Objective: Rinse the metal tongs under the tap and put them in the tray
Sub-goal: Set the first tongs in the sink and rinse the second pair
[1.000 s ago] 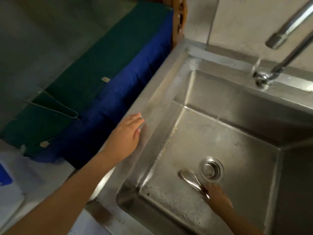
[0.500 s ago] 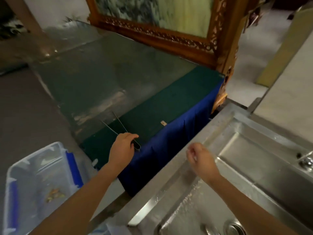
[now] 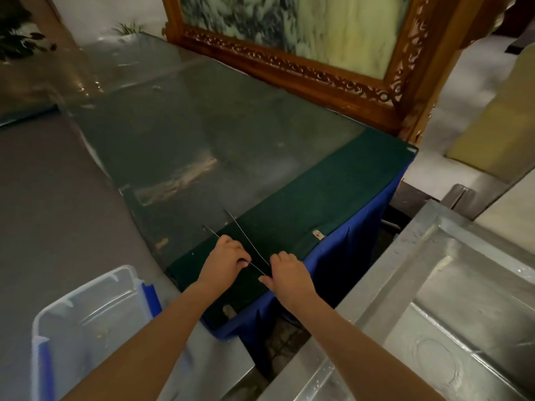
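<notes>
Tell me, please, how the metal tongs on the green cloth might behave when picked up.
Probably light: the metal tongs look thin as wire. Likely springy, since their arms splay in a V. Bare metal may slip once wet, so grip firmly.

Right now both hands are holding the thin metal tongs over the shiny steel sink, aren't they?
Not quite. The left hand and right hand do hold the thin metal tongs, but over the dark green cloth-covered table, not the shiny steel sink, which stands off to the right. The head view shows it.
</notes>
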